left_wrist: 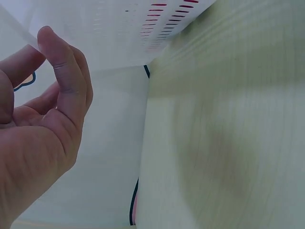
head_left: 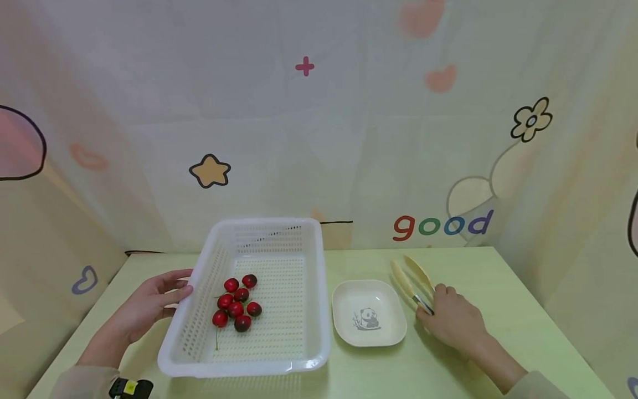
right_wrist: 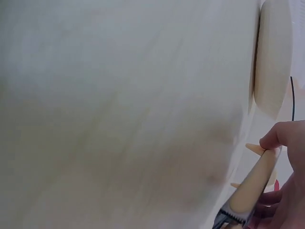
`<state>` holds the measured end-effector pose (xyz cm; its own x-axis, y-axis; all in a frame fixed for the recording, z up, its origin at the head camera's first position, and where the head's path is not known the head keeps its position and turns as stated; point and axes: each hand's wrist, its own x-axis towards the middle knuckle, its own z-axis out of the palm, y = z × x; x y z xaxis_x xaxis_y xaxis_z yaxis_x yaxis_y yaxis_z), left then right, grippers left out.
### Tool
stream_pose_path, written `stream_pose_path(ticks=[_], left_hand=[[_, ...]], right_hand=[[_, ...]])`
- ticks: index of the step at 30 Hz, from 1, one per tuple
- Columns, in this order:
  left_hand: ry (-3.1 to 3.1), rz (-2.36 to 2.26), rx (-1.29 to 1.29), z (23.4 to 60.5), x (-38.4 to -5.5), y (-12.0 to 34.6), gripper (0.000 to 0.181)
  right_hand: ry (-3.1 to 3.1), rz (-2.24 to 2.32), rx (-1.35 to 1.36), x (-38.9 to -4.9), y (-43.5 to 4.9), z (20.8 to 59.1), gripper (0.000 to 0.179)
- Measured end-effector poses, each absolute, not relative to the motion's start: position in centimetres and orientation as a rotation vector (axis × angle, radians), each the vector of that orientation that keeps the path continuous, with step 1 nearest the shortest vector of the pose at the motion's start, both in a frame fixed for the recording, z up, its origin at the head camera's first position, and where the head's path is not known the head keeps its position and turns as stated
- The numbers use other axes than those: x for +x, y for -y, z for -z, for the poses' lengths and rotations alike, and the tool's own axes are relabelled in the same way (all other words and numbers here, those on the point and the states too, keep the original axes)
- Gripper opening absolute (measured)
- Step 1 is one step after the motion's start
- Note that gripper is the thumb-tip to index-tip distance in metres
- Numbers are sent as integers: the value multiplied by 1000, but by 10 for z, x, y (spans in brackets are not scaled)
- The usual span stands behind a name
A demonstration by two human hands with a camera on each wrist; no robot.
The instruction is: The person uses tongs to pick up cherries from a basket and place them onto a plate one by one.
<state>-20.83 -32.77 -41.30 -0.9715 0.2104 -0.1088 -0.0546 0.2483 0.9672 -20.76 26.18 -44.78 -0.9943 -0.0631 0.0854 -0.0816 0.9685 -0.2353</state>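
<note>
At the left of the table stands a white plastic basket (head_left: 244, 368) with slotted walls. Several dark red cherries (head_left: 236, 310) lie in a cluster on its floor, one with a long stem. My left hand (head_left: 149, 302) pinches the basket's left rim between thumb and fingers; the left wrist view shows this hand (left_wrist: 47, 129) against the translucent wall (left_wrist: 114, 38). On the right, my right hand (head_left: 456, 321) grips a pair of tongs (head_left: 402, 279) with beige tips and a metal middle. The tips point away from me, slightly spread, with nothing between them.
Between the basket and the tongs sits a square white dish (head_left: 349, 299) with a panda print. A pale green table (head_left: 379, 371) lies beneath everything. A patterned curtain (head_left: 339, 138) hangs along the table's back and sides.
</note>
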Motion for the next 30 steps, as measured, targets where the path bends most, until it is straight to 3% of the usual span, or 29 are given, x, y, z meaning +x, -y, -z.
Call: stream_pose_path(ticks=[12, 30], left_hand=[[-2311, -1767, 120, 412, -208, 327, 67], [-2313, -1761, 142, 408, -206, 324, 67]], right_hand=[[2924, -386, 185, -209, -263, 444, 62], [2796, -382, 328, -212, -262, 440, 48]])
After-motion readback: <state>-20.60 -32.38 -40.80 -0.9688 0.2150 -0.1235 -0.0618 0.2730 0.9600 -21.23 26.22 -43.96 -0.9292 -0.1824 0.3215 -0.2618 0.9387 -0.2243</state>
